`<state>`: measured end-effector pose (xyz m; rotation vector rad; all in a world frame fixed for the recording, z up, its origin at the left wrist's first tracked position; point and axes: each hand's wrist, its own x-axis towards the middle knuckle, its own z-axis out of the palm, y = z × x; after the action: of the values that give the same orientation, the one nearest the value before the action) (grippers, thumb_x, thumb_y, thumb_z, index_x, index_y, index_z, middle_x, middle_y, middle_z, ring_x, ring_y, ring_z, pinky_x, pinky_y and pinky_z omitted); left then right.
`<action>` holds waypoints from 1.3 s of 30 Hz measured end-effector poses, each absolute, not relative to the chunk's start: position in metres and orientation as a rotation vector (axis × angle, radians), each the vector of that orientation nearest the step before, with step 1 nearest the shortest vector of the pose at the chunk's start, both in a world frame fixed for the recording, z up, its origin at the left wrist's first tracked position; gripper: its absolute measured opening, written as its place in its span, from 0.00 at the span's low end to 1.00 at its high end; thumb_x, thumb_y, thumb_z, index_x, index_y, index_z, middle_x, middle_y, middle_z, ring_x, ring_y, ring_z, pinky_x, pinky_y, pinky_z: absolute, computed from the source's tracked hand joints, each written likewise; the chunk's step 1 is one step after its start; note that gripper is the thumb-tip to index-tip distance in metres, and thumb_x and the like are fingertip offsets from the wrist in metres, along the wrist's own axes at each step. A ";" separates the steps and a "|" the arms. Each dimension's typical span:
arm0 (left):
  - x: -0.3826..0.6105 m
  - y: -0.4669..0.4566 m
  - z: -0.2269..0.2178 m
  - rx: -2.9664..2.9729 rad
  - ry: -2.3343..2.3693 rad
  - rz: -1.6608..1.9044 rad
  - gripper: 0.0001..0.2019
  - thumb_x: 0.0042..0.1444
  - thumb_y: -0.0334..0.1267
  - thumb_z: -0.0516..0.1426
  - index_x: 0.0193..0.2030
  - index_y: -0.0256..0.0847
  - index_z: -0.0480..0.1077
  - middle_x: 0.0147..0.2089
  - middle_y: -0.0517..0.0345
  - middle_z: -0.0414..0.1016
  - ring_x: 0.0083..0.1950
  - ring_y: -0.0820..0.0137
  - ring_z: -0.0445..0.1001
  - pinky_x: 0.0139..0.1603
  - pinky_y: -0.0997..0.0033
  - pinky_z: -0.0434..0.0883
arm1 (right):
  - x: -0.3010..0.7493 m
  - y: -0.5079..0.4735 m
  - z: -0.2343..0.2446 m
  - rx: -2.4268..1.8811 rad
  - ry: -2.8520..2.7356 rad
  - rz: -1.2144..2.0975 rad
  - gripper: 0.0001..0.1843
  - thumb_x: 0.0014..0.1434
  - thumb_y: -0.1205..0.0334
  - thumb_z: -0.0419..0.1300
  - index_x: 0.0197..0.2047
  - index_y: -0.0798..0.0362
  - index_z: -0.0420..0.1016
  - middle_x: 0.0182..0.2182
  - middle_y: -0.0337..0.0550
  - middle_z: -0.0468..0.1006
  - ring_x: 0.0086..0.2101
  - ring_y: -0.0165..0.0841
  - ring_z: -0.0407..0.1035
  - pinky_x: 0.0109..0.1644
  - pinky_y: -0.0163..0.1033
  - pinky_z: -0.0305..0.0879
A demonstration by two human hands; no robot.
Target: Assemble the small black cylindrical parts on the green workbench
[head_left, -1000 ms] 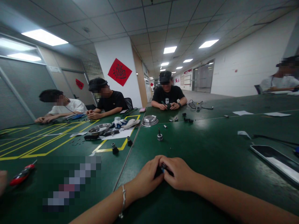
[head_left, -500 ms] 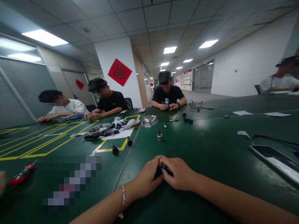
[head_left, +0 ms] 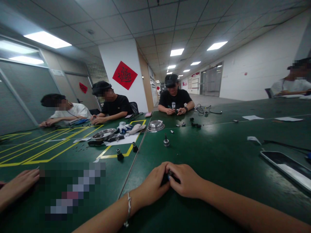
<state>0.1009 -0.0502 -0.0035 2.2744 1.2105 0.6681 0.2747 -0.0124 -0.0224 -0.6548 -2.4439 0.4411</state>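
Observation:
My left hand [head_left: 155,179] and my right hand [head_left: 186,180] meet just above the green table, fingertips together. Both are closed around a small dark part [head_left: 169,173] with a bit of blue on it. Fingers cover most of the part, so its kind does not show. Beyond my hands, a metal ring-shaped piece with a dark stem [head_left: 166,141] stands upright on the table. To its left are two black cone-shaped pieces with silver tops, one nearer [head_left: 119,155] and one farther [head_left: 134,147].
Another person's hand [head_left: 23,183] rests at the left edge. A steel bowl [head_left: 104,133], gloves [head_left: 125,127] and an upturned metal dish [head_left: 155,125] lie farther back. A phone-like slab [head_left: 286,168] is at right. Several people sit around the green table [head_left: 218,155].
At the left, another person's hand has come in over the spot where a red and black tool lay, hiding it. My own hands have barely moved.

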 end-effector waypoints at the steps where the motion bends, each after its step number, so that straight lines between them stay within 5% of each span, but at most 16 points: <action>1: 0.101 -0.050 -0.004 2.276 1.211 0.664 0.20 0.53 0.28 0.54 0.53 0.40 0.59 0.52 0.49 0.69 0.53 0.62 0.68 0.55 0.59 0.64 | 0.275 -0.013 -0.022 -0.657 -2.446 0.438 0.09 0.55 0.68 0.52 0.41 0.52 0.64 0.29 0.38 0.71 0.27 0.32 0.64 0.33 0.35 0.55; 16: 0.102 -0.049 -0.003 2.252 1.198 0.663 0.19 0.53 0.27 0.55 0.52 0.41 0.60 0.51 0.51 0.70 0.52 0.63 0.69 0.55 0.60 0.65 | 0.274 -0.012 -0.021 -0.680 -2.454 0.407 0.09 0.55 0.67 0.53 0.41 0.53 0.64 0.29 0.38 0.72 0.27 0.32 0.65 0.32 0.35 0.55; 23: 0.099 -0.047 -0.008 2.225 1.156 0.805 0.28 0.52 0.27 0.56 0.60 0.42 0.54 0.59 0.48 0.65 0.59 0.62 0.65 0.60 0.58 0.62 | 0.273 -0.012 -0.024 -0.640 -2.372 0.340 0.08 0.59 0.67 0.50 0.41 0.52 0.67 0.36 0.43 0.72 0.34 0.34 0.67 0.38 0.38 0.60; 31: 0.097 -0.047 -0.009 2.185 1.146 0.873 0.27 0.53 0.26 0.55 0.59 0.43 0.54 0.57 0.49 0.67 0.56 0.63 0.68 0.58 0.60 0.65 | 0.273 -0.011 -0.023 -0.506 -2.328 0.464 0.15 0.58 0.71 0.50 0.49 0.52 0.62 0.41 0.45 0.71 0.39 0.35 0.66 0.44 0.40 0.62; 36: 0.098 -0.049 -0.007 2.170 1.159 0.862 0.27 0.54 0.27 0.54 0.60 0.43 0.52 0.52 0.51 0.70 0.51 0.64 0.71 0.54 0.61 0.68 | 0.274 -0.009 -0.024 -0.620 -2.366 0.451 0.04 0.61 0.66 0.52 0.41 0.52 0.64 0.35 0.43 0.72 0.34 0.35 0.66 0.39 0.39 0.62; 39: 0.099 -0.048 -0.008 2.172 1.157 0.861 0.28 0.55 0.27 0.54 0.61 0.44 0.51 0.54 0.51 0.70 0.53 0.64 0.70 0.55 0.61 0.67 | 0.275 -0.008 -0.022 -0.552 -2.381 0.440 0.07 0.62 0.66 0.50 0.42 0.53 0.66 0.38 0.45 0.72 0.38 0.36 0.66 0.43 0.40 0.62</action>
<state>0.0985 -0.0481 -0.0082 2.1723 1.1566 0.8608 0.2749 -0.0084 -0.0223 -0.5519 -2.3812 0.4402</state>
